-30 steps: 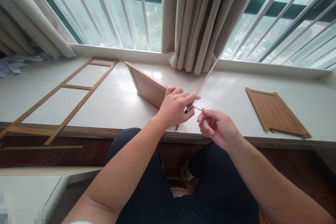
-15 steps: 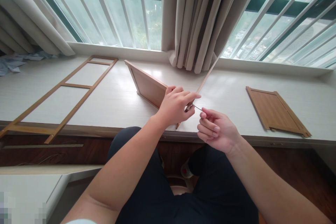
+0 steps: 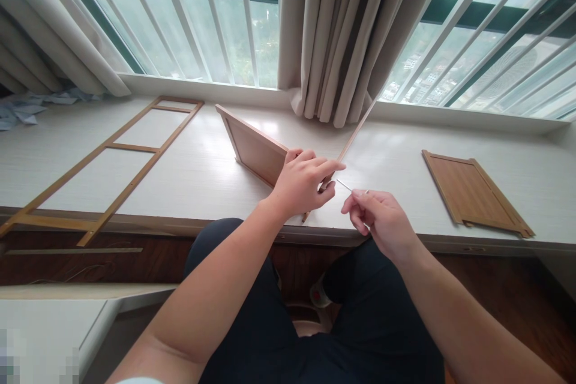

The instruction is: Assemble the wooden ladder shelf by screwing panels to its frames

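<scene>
Bright light comes through two barred windows (image 3: pixel 227 42), and a grey curtain (image 3: pixel 333 48) hangs between them above a long white bench (image 3: pixel 387 168). Near the front of the bench, in the middle, a wooden panel (image 3: pixel 256 147) stands on its edge, leaning a bit. The left hand (image 3: pixel 303 177) curls over its near end, fingers bent and a little spread, and holds it where it seems to meet a thin wood strip (image 3: pixel 353 139). That strip runs away toward the curtain. The fingers hide the join, so I cannot tell how the two pieces fit. The right hand (image 3: pixel 382 216) pinches a thin metal rod (image 3: pixel 344 185) with thumb and finger, and the rod's tip is just beside the left fingertips. It looks like the step in hand is working on that corner with the rod, maybe on a small screw, but no screw shows. I think the next move calls for a firm left hand and careful aim with the tip. Farther out, a wooden frame like a ladder (image 3: pixel 132 147) lies flat on the left, poking past the front edge, and a flat brown board (image 3: pixel 472 192) lies well apart on the right.
</scene>
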`<state>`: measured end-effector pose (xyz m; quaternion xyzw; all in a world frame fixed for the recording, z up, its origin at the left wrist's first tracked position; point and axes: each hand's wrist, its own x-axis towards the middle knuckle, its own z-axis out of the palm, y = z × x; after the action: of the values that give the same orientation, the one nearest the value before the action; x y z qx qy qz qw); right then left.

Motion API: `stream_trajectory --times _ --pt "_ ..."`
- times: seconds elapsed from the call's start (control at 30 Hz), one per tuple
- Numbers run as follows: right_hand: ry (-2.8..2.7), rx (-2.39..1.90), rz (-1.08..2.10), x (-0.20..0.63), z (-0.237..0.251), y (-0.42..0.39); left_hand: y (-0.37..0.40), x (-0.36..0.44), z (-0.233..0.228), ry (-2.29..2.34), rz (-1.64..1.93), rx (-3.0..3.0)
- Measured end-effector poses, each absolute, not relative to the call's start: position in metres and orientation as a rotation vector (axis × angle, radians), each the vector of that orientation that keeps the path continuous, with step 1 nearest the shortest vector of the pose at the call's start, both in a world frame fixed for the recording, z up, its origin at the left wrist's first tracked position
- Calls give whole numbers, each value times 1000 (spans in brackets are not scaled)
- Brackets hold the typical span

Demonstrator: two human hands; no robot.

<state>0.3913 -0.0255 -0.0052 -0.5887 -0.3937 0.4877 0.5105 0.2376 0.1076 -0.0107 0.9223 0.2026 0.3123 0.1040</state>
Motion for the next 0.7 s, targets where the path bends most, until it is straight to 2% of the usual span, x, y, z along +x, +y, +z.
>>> stream_trajectory --times 0.13,0.2,0.7 --pt "-1424 -1746 617 396 -10 -31 108 238 -11 602 906 2726" --pt "-1576 -1820 437 397 -11 -31 108 238 -11 597 918 2728" --pt "-1849 -1882 -2 403 -13 -26 108 238 -12 591 933 2734"
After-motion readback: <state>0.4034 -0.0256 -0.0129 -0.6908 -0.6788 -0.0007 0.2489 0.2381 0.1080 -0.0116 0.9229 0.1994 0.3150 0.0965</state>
